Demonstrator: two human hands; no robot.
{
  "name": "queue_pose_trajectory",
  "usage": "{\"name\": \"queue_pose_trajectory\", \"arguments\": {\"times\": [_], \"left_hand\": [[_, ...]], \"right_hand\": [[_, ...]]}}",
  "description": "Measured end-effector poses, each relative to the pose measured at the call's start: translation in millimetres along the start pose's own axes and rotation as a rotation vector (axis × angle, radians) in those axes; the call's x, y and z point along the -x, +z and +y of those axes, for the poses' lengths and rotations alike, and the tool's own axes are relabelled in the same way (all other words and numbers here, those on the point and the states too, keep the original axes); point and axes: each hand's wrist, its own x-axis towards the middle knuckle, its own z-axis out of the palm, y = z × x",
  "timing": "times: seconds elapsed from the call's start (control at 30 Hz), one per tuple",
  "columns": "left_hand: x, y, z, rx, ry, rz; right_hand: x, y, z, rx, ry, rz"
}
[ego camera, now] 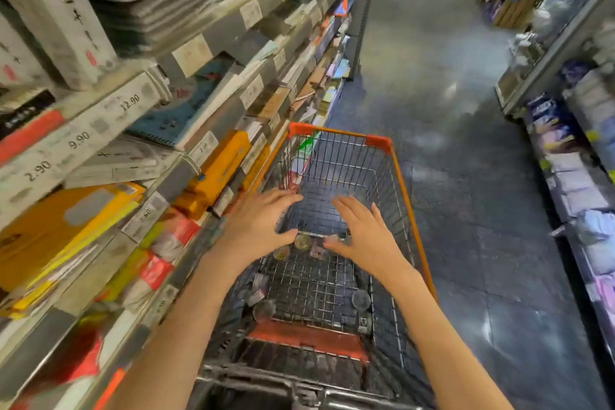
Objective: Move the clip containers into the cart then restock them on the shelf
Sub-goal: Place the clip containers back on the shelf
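Note:
An orange-rimmed wire cart point(411, 210) stands in front of me in the aisle. Several small round clear clip containers lie on its wire floor: one point(302, 241) between my hands, one point(281, 252) below my left thumb, others at the near left point(264, 309) and near right point(361, 299). My left hand point(263, 226) and my right hand point(362, 233) hover inside the cart above the containers, fingers spread and straight, holding nothing. The shelf point(186, 173) runs along my left.
The left shelving holds notebooks, paper packs and yellow envelopes point(60, 226) behind price tags. Another shelf point(572, 176) with packaged goods lines the right side. Dark tiled floor point(466, 143) stretches ahead between them. The cart's handle point(299, 389) is at the bottom.

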Motion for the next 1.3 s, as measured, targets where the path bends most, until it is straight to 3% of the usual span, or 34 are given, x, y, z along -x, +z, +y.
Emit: {"name": "queue_pose_trajectory", "arguments": {"times": [0.57, 0.97, 1.3], "left_hand": [[-79.1, 126.3, -56.3, 0.186, -0.146, -0.258], [-96.3, 210.0, -77.2, 0.274, -0.127, -0.492], [-108.2, 249.3, -76.4, 0.366, -0.169, -0.585]], "right_hand": [[-42.7, 136.2, 85.5, -0.135, 0.126, -0.193], [-24.2, 216.3, 119.9, -0.243, 0.394, -0.389], [-12.3, 259.1, 145.4, -0.402, 0.668, -0.378]]}}
